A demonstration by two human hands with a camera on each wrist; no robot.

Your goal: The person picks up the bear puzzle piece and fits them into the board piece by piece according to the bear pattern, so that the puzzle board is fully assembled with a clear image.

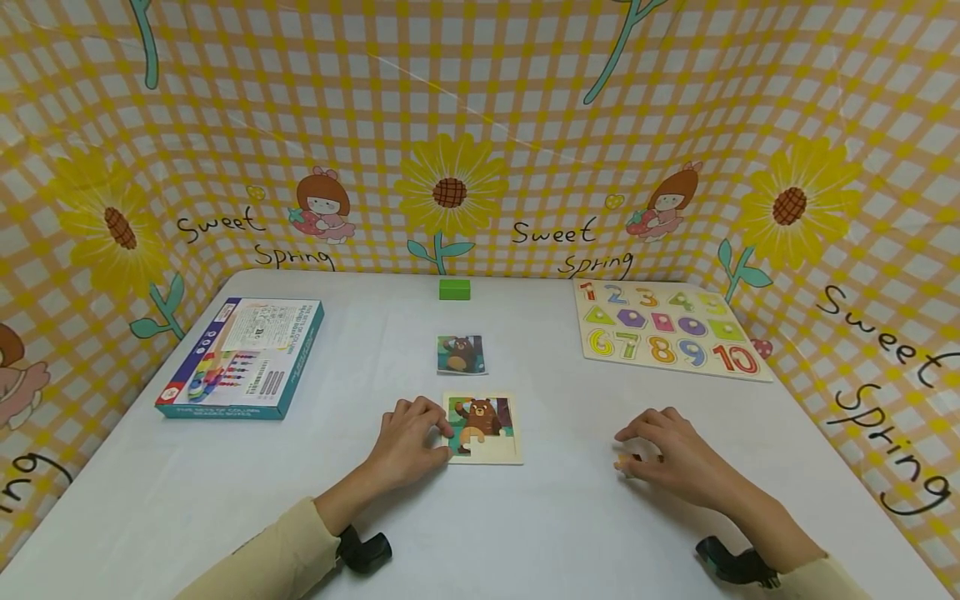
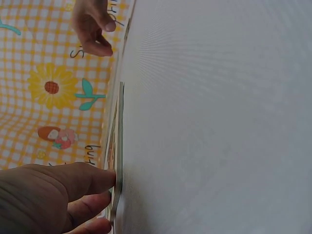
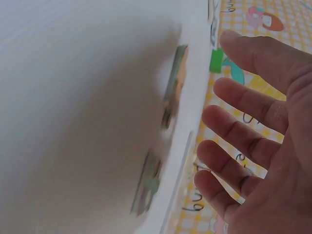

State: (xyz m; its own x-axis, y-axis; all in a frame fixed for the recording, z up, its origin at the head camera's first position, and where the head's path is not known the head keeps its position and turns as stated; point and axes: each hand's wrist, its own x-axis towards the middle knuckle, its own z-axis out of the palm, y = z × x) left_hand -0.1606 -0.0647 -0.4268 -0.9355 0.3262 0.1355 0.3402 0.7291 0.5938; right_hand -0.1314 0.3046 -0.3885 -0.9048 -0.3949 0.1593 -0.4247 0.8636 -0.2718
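Note:
A square wooden jigsaw board (image 1: pixel 497 451) with a brown bear picture lies on the white table; its lower right part is bare wood. My left hand (image 1: pixel 411 442) holds the board's left edge, and in the left wrist view the thumb (image 2: pixel 100 181) touches that edge. To the right, my right hand (image 1: pixel 671 458) hovers with fingers spread and nothing between them. Beneath it lie loose puzzle pieces, mostly hidden in the head view. In the right wrist view one piece (image 3: pixel 176 80) and a greenish piece (image 3: pixel 147 187) lie apart from the fingers, somewhat blurred.
Behind the board lies a bear picture card (image 1: pixel 461 356), with a green block (image 1: pixel 454 290) farther back. A boxed toy set (image 1: pixel 240 358) lies at the left. A number and shape board (image 1: pixel 667 329) lies at the back right. Checked cloth (image 1: pixel 480 100) surrounds the table.

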